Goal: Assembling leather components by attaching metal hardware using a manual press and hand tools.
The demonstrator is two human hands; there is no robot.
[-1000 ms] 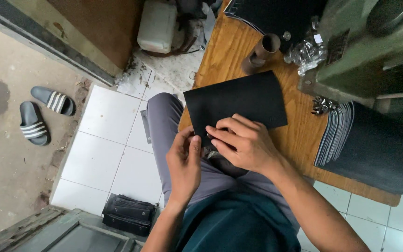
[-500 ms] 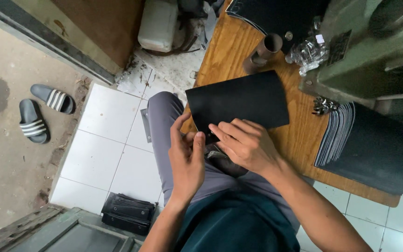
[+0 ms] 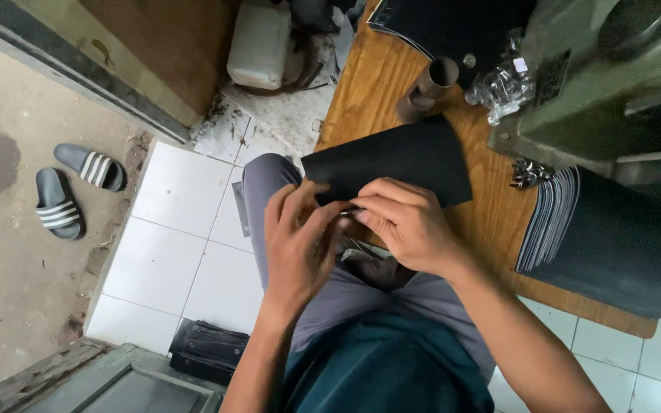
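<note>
while both hands are meeting at its near edge, right hand [image 3: 411, 226] is pinching the black sheet [image 3: 392, 160] lying just beyond, long axis sideways; left hand [image 3: 296, 241] fingertips are closing beside it.

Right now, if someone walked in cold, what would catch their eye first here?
Both hands meet at the near edge of a flat black sheet on the wooden table: the left hand and right hand pinch something small between them. To the right lies a stack of dark sheets; far left, striped slippers sit on the floor.
</note>
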